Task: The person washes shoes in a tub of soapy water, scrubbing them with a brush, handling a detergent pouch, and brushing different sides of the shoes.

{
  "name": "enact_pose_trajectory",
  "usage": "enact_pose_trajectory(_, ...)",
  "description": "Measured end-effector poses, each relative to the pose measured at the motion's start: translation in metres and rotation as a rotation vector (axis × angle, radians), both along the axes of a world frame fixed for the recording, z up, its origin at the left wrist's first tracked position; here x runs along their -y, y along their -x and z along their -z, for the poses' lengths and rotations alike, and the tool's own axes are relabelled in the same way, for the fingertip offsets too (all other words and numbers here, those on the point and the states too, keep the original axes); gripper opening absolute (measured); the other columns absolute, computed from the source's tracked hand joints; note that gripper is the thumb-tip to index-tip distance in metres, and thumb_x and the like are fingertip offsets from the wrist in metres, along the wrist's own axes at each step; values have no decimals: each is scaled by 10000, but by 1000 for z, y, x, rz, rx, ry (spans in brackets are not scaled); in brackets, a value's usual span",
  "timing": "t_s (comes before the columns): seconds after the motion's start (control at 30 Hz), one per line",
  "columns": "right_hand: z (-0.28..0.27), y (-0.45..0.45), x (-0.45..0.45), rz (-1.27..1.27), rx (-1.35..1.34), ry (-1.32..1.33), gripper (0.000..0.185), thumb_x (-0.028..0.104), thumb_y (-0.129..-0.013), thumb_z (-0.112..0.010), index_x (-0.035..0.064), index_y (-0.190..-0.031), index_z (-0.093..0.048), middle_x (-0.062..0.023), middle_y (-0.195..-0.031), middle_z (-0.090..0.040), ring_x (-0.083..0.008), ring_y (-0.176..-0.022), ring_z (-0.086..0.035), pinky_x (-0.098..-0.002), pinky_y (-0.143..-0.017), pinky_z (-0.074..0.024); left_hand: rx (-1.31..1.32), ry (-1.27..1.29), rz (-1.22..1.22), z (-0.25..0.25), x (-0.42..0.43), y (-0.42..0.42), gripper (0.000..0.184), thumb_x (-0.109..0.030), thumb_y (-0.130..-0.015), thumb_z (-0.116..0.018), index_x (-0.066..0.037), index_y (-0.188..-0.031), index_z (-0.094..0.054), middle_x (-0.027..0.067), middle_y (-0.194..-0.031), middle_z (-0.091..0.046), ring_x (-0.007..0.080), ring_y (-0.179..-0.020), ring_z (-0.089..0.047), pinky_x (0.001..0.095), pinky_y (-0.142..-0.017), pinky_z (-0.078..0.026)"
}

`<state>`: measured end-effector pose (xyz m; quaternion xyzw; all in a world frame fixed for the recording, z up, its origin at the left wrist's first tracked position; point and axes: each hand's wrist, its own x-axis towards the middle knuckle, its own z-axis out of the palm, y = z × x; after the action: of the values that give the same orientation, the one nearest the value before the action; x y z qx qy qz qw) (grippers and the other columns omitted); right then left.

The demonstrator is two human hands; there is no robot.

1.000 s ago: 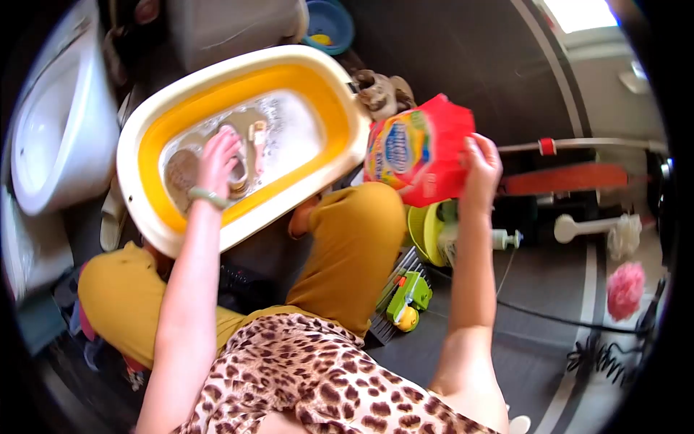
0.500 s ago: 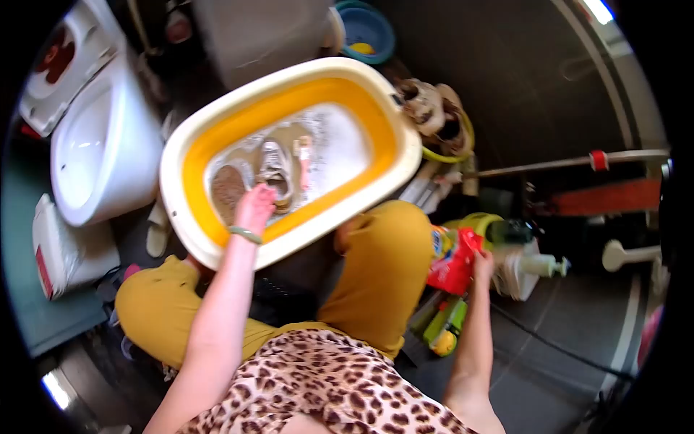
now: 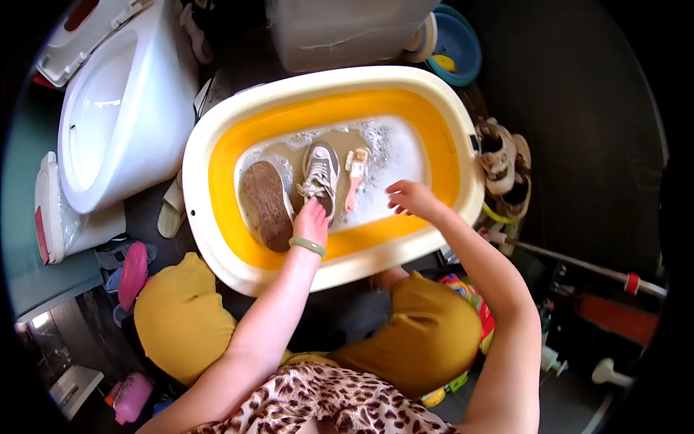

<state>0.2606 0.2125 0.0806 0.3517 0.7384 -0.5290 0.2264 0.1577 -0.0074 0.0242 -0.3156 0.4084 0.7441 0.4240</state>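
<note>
A white-rimmed yellow basin holds soapy water. In it a laced sneaker sits upright, and another shoe lies sole up to its left. A pink-handled brush rests just right of the sneaker. My left hand, with a green bangle at the wrist, is at the sneaker's heel opening; its fingers look close together, and whether they grip the shoe is unclear. Above the foam on the right, my right hand is empty, its fingers apart and slightly curled.
A toilet stands at the left. More shoes are right of the basin, with a metal bar below them. A blue bowl is at the top. The red packet lies beside my right knee.
My right hand has let go of the red packet and moved from the right side to above the basin. My left hand remains by the sneaker. The view has shifted, placing the basin further right.
</note>
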Motion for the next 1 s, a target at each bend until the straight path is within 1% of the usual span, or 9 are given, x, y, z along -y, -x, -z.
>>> enact_pose_trajectory(0.1,93,53,0,-156,287,-61,387,363,-769,-586,29,-963,-593,-91,-796,-646,-177,-638,-626,-329,-496,-494,20,25,-50,6,-10,-1,784,-372,-820,-574,39,-1362,-185,178,-1399,-253,283,-1326,-194,387,-1089,-119)
enact_pose_trajectory(0.13,109,68,5,-135,398,-112,369,366,-758,-593,25,-900,-611,-115,-802,-648,-220,-690,-641,-360,-567,-508,27,28,-68,10,-13,-2,797,-386,-819,-575,36,-1367,-178,174,-1401,-252,278,-1328,-191,385,-1089,-115)
enact_pose_trajectory(0.3,153,72,25,71,321,-334,378,352,-731,-606,1,-871,-600,-165,-833,-645,-301,-837,-628,-376,-740,-481,135,-39,-163,18,-16,9,758,-417,-817,-581,17,-1344,-252,146,-1379,-291,259,-1293,-251,370,-1084,-142)
enact_pose_trajectory(0.47,176,41,5,184,99,-471,305,277,-758,-557,-2,-882,-555,-229,-863,-616,-376,-822,-595,-442,-733,-464,132,-94,-254,24,-25,8,640,-412,-824,-581,-7,-1272,-373,100,-1316,-391,234,-1194,-364,358,-1047,-227)
enact_pose_trajectory(0.6,137,38,-28,74,6,-559,310,266,-832,-544,-10,-971,-517,-225,-865,-614,-391,-802,-582,-448,-709,-447,84,-170,-356,38,-37,14,604,-415,-824,-589,-17,-1244,-416,86,-1246,-477,220,-1141,-425,329,-1014,-289)
enact_pose_trajectory(0.63,127,39,-32,41,-46,-517,432,264,-863,-528,-13,-1180,-434,-214,-889,-615,-384,-812,-583,-430,-715,-451,140,-213,-431,41,-39,17,515,-346,-826,-612,-21,-1198,-466,72,-1156,-543,204,-1100,-478,298,-980,-338)
enact_pose_trajectory(0.73,102,49,-21,89,-306,-382,541,248,-879,-509,77,-1348,-301,-207,-940,-616,-376,-831,-589,-412,-723,-458,115,-339,-452,43,-42,21,492,-341,-827,-613,-22,-1178,-480,82,-1149,-551,212,-1076,-499,310,-983,-344)
enact_pose_trajectory(0.83,65,81,6,-114,-365,-295,554,281,-892,-489,216,-1390,-255,-195,-976,-617,-363,-844,-594,-402,-733,-466,118,-320,-473,44,-47,28,454,-319,-832,-599,-25,-1162,-496,96,-1152,-556,233,-1064,-514,347,-984,-353)
enact_pose_trajectory(1.0,74,130,33,-331,-345,-366,500,356,-899,-459,306,-1365,-288,-179,-926,-630,-351,-802,-604,-419,-689,-473,159,-317,-476,50,-49,36,363,-251,-849,-557,-15,-1122,-526,113,-1120,-577,237,-1051,-530,360,-969,-366)
